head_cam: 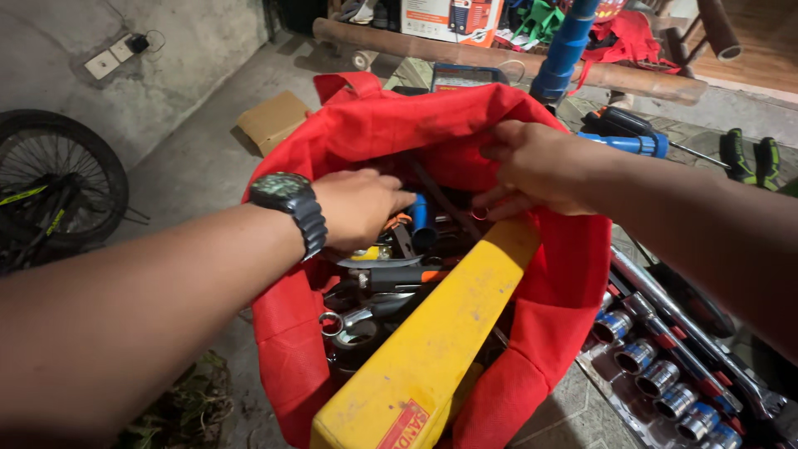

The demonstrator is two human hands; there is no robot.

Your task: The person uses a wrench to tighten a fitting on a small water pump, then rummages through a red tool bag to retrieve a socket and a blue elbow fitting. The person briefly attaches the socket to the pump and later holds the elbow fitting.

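head cam looks down into a red cloth tool bag (549, 308) in the middle of the frame. the left hand (359, 208), black wristwatch (291, 204) on the wrist, reaches in with fingers curled loosely over the tools, next to a blue-handled tool (420, 218). the right hand (536, 166) pinches the bag's upper rim and holds it open. a long yellow level (440, 333) sticks out toward the bottom. a socket set (665, 374) sits lower right, a bicycle wheel (58, 183) at the left edge, and a blue screwdriver (632, 144) upper right.
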